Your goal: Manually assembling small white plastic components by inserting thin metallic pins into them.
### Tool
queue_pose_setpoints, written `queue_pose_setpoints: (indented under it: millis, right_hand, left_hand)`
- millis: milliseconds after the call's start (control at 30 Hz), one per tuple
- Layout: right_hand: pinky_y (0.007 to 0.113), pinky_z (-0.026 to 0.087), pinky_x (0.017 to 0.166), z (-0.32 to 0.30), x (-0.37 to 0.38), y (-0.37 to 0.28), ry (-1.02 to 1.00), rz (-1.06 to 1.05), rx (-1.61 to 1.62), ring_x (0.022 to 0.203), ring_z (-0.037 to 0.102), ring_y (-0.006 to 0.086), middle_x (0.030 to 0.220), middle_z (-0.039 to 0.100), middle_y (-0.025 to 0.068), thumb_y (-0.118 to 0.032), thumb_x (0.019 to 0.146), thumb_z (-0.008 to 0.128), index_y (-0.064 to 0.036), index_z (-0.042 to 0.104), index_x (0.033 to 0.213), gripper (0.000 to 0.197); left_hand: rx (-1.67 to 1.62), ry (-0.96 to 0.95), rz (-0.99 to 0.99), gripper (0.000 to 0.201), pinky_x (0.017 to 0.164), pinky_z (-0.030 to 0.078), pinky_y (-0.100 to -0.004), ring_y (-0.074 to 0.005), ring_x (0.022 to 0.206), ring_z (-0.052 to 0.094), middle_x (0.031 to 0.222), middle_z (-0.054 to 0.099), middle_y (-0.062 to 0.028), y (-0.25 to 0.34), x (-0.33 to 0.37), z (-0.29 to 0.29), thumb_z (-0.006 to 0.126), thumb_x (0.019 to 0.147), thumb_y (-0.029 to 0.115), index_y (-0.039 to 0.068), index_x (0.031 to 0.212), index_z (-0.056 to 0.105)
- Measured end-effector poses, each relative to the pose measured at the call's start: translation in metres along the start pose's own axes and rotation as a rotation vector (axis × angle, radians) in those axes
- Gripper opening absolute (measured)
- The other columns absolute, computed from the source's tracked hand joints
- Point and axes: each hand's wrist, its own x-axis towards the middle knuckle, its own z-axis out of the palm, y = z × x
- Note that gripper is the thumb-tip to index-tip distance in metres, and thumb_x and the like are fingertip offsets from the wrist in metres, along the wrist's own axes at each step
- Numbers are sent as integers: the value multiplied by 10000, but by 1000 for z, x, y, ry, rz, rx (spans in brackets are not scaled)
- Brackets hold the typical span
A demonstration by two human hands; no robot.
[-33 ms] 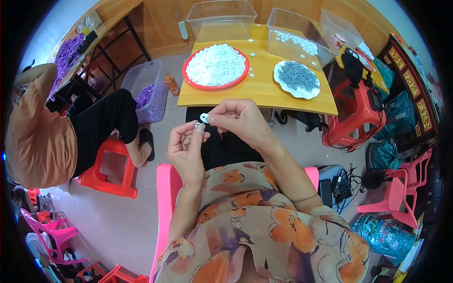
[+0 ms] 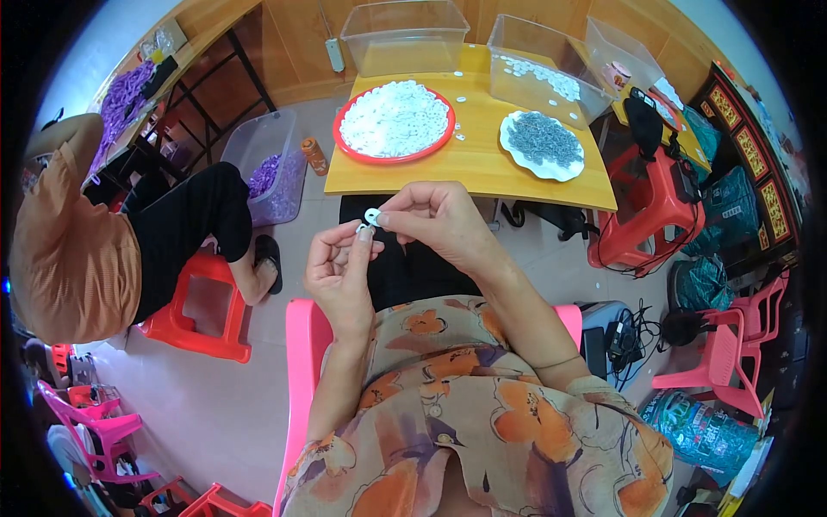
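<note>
In front of my lap, just off the table's near edge, both hands meet fingertip to fingertip. My right hand (image 2: pixel 444 226) pinches a small white round piece (image 2: pixel 372 215) with a dark hole in it. Thumb and forefinger of my left hand (image 2: pixel 343 271) close on a second small white piece (image 2: pixel 363 230), mostly covered by the fingers and touching or nearly touching the first. Beyond them, a red-rimmed round tray (image 2: pixel 338 142) heaped with white pieces stands on the yellow table (image 2: pixel 465 177). To its right, a scalloped white plate (image 2: pixel 564 172) bears a pile of small grey metal-looking parts.
Clear plastic bins (image 2: pixel 405 47) stand along the table's back; the right one (image 2: pixel 551 82) has scattered white discs. At left a co-worker (image 2: pixel 77 250) sits on a red stool (image 2: pixel 202 302), beside a clear tub (image 2: pixel 280 185) of purple pieces. Another red stool (image 2: pixel 646 211) stands at right.
</note>
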Motion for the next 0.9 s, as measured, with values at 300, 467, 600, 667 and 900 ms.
queue_pose_setpoints:
  millis: [300, 467, 600, 667, 900]
  right_hand:
    - [159, 424, 541, 2, -2, -7, -55, -4, -7, 618, 531, 34, 737, 608, 6, -116, 817, 647, 19, 637, 891, 154]
    - [158, 413, 534, 3, -3, -10, -61, -33, -81, 605, 513, 22, 721, 594, -11, -133, 834, 632, 16, 636, 894, 161]
    - [166, 409, 532, 1, -7, -14, -52, -149, -301, 605, 510, 18, 708, 594, -10, -114, 838, 619, 27, 640, 898, 155]
    - [170, 412, 536, -2, -9, -15, -58, -180, -363, 611, 514, 20, 708, 597, -5, -102, 836, 618, 32, 642, 902, 151]
    - [203, 423, 519, 3, -12, -14, -16, -241, -346, 585, 518, 35, 649, 615, 42, -90, 817, 614, 58, 638, 845, 153]
  left_hand:
    - [-17, -21, 11, 129, 626, 485, -183, -92, 690, 607, 811, 625, -76, 0, 0, -1, 597, 839, 2, -25, 958, 555]
    - [-26, -43, 6, 133, 628, 486, -183, -92, 693, 605, 813, 625, -77, -3, 3, -2, 600, 839, 3, -25, 960, 553]
    - [16, -32, 39, 136, 625, 489, -183, -90, 683, 604, 805, 624, -74, 0, -1, 0, 603, 834, -4, -23, 959, 553]
    - [120, -17, 123, 126, 617, 493, -183, -90, 671, 604, 793, 623, -72, 3, -5, 2, 605, 830, -10, -20, 946, 556]
    - [13, -112, 23, 80, 584, 495, -185, -96, 650, 610, 781, 630, -82, 2, -1, -3, 600, 840, 12, -16, 904, 560]
